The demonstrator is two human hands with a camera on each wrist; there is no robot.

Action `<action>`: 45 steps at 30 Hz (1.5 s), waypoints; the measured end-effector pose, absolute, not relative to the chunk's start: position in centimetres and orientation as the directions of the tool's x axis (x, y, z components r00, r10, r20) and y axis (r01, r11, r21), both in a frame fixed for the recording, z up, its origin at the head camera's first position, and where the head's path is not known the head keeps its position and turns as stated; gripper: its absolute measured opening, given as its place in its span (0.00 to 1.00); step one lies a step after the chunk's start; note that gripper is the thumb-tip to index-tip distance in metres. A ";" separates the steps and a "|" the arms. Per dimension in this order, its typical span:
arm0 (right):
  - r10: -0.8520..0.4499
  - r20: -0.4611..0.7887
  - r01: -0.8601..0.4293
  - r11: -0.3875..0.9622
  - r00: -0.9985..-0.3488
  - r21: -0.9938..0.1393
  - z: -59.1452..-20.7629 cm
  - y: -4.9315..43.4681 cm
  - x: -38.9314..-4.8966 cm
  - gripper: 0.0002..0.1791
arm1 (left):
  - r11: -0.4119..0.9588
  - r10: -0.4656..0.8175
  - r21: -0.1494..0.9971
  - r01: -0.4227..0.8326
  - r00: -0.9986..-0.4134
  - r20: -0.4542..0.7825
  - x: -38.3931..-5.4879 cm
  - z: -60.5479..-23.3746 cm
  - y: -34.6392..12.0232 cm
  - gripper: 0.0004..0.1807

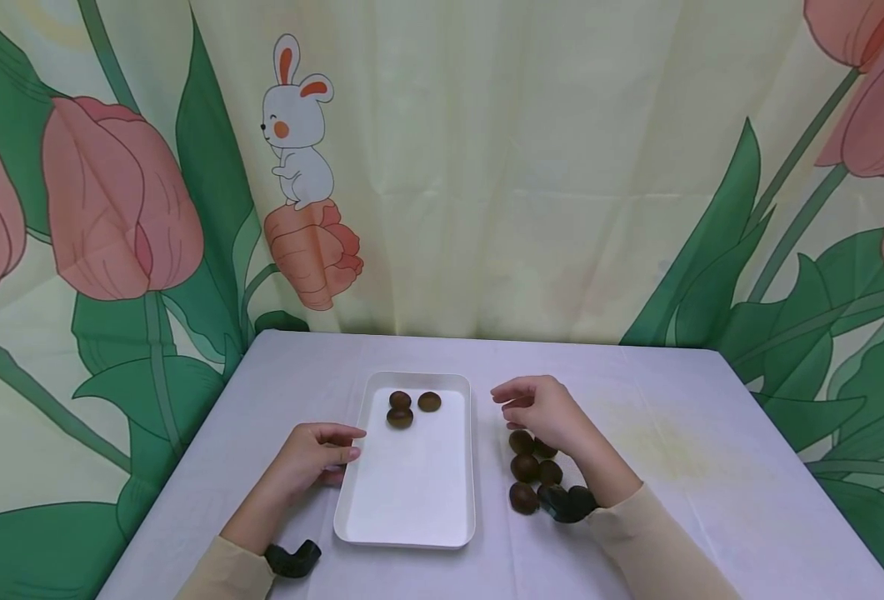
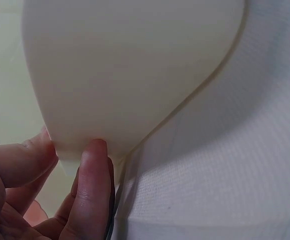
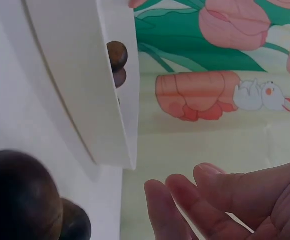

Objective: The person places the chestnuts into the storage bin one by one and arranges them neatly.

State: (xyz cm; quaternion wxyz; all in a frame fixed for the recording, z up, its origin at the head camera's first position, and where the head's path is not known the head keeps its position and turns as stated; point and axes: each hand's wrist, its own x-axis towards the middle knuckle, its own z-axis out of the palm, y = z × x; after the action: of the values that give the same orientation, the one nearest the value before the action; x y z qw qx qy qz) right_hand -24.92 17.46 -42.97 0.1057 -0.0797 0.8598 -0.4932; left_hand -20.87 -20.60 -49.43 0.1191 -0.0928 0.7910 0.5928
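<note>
A white rectangular tray (image 1: 406, 500) lies on the table, with three glossy brown round pieces resembling chestnuts (image 1: 400, 417) toward its far end. At the tray's left side, my left hand (image 1: 308, 457) holds the rim. The left wrist view shows fingertips (image 2: 94, 155) against the tray's outer wall (image 2: 130, 70). My right hand (image 1: 542, 408) is raised to the right of the tray, its fingers loosely bent and nothing between them. Below and nearer than that hand sit several more brown round pieces (image 1: 524, 468), partly hidden by the hand and wrist.
A white cloth covers the table (image 1: 674, 417). Behind it hangs a pale curtain (image 1: 486, 167) printed with tulips, leaves and a rabbit on a carrot. Dark bands with protruding parts (image 1: 293, 559) sit at both wrists.
</note>
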 end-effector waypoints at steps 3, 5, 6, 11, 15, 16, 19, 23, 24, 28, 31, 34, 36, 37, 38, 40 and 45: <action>-0.227 -0.108 -0.031 0.532 -0.968 -0.846 -43.1 18.3 -24.5 0.18 | 0.279 -0.010 0.914 -0.293 -0.953 -0.303 -20.9 -49.4 -20.6 0.20; -0.214 -0.112 -0.027 0.557 -0.970 -0.830 -43.2 18.7 -24.3 0.18 | 0.277 -0.017 0.913 -0.300 -0.951 -0.308 -20.8 -49.3 -20.5 0.19; -0.209 -0.112 -0.029 0.571 -0.971 -0.820 -43.3 19.0 -24.2 0.18 | 0.278 -0.016 0.913 -0.300 -0.951 -0.308 -20.8 -49.3 -20.5 0.19; -0.209 -0.106 -0.044 0.608 -0.972 -0.793 -43.5 20.3 -23.5 0.18 | 0.282 -0.024 0.911 -0.300 -0.952 -0.306 -20.8 -49.3 -20.6 0.18; -0.212 -0.116 -0.040 0.613 -0.970 -0.789 -43.8 21.4 -22.9 0.19 | 0.279 -0.019 0.914 -0.294 -0.954 -0.301 -20.8 -49.3 -20.6 0.18; -0.207 -0.123 -0.030 0.612 -0.971 -0.790 -43.8 21.7 -22.8 0.19 | 0.279 -0.018 0.915 -0.292 -0.954 -0.299 -20.8 -49.3 -20.6 0.19; -0.192 -0.143 -0.003 0.606 -0.971 -0.795 -44.1 22.5 -22.2 0.19 | 0.282 -0.019 0.915 -0.289 -0.955 -0.296 -20.7 -49.3 -20.5 0.19; -0.177 -0.147 0.004 0.624 -0.973 -0.781 -44.4 23.7 -21.7 0.20 | 0.284 -0.021 0.916 -0.285 -0.956 -0.291 -20.8 -49.3 -20.5 0.18; -0.170 -0.148 0.008 0.632 -0.974 -0.775 -44.5 23.9 -21.6 0.20 | 0.282 -0.020 0.916 -0.284 -0.957 -0.290 -20.8 -49.3 -20.5 0.19; -0.138 -0.165 0.036 0.651 -0.977 -0.758 -44.9 24.8 -21.3 0.19 | 0.281 -0.019 0.916 -0.287 -0.956 -0.294 -20.8 -49.3 -20.5 0.19; -0.127 -0.178 0.052 0.655 -0.976 -0.754 -45.2 25.5 -21.1 0.19 | 0.277 -0.019 0.915 -0.294 -0.954 -0.300 -20.8 -49.3 -20.5 0.20; -0.140 -0.177 0.039 0.666 -0.974 -0.745 -45.3 26.1 -20.8 0.19 | 0.276 -0.019 0.914 -0.297 -0.952 -0.304 -20.8 -49.3 -20.4 0.20; -0.145 -0.179 0.035 0.678 -0.973 -0.735 -45.4 26.3 -20.5 0.20 | 0.275 -0.013 0.917 -0.290 -0.954 -0.298 -20.8 -49.4 -20.5 0.20; -0.150 -0.179 0.028 0.685 -0.972 -0.728 -45.5 26.5 -20.4 0.20 | 0.277 -0.008 0.918 -0.284 -0.956 -0.293 -20.9 -49.4 -20.5 0.20; -0.155 -0.180 0.024 0.690 -0.971 -0.723 -45.6 26.5 -20.3 0.20 | 0.279 -0.002 0.919 -0.279 -0.957 -0.290 -20.8 -49.4 -20.5 0.19; -0.160 -0.190 0.024 0.701 -0.969 -0.712 -45.8 26.7 -20.1 0.20 | 0.280 0.004 0.921 -0.271 -0.959 -0.284 -20.8 -49.4 -20.5 0.19; -0.161 -0.232 0.045 0.724 -0.959 -0.688 -46.2 26.9 -19.9 0.21 | 0.282 0.007 0.921 -0.270 -0.959 -0.283 -20.7 -49.2 -20.5 0.19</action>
State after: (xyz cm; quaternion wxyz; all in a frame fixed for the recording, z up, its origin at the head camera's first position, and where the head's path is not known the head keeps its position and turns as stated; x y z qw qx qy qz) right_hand -19.93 26.91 -46.22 0.1394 -0.0317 0.9179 -0.3702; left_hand -20.68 -20.52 -49.21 0.1167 -0.0830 0.7920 0.5935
